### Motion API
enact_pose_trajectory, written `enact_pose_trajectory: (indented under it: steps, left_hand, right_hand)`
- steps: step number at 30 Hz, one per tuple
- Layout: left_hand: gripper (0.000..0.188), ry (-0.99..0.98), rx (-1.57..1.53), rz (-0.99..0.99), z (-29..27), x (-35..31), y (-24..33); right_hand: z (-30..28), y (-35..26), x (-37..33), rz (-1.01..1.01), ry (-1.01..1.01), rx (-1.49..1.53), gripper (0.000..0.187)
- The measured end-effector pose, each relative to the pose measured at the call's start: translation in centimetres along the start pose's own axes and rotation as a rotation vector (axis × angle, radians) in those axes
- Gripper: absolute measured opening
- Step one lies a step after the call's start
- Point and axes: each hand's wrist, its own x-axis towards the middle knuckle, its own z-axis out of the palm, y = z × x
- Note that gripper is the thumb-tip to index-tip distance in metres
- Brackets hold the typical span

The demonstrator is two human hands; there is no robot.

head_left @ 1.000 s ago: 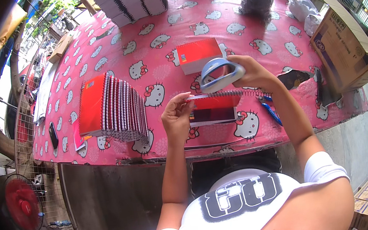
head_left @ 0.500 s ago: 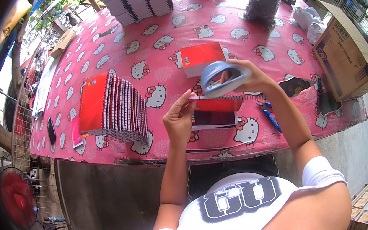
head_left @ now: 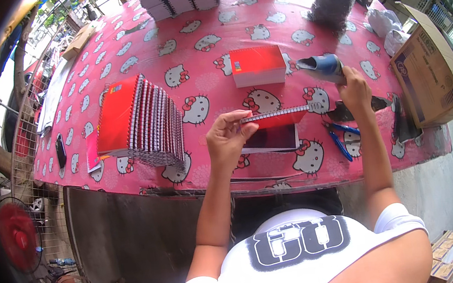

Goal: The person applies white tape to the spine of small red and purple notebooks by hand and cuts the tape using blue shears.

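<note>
Left hand (head_left: 230, 135): grip pinching one end of a red spiral notebook (head_left: 277, 115), above the bench (head_left: 208, 84)
Right hand (head_left: 355, 90): grip wrapped round a blue tool (head_left: 326, 65)
Blue-handled pliers (head_left: 341, 146): on the bench, right of the notebook

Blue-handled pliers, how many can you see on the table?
1: the blue-handled pliers lie on the pink tablecloth, to the right of the spiral notebook held in the left hand. Others could be hidden from view.
</note>
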Motion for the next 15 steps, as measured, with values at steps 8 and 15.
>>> enact_pose_trajectory:
  steps: [8, 15]
  left_hand:
    - [0.022, -0.047, 0.683, 0.685, 2.5, -3.2, 2.8]
    - [0.024, 0.079, 0.664, 0.396, 3.2, -5.4, 0.3]
  right_hand:
    - [-2.4, 0.0, -12.1, -0.189, -0.254, 0.222, 0.062]
    - [-4.6, -7.0, -13.0, -0.214, -0.346, 0.579, 0.05]
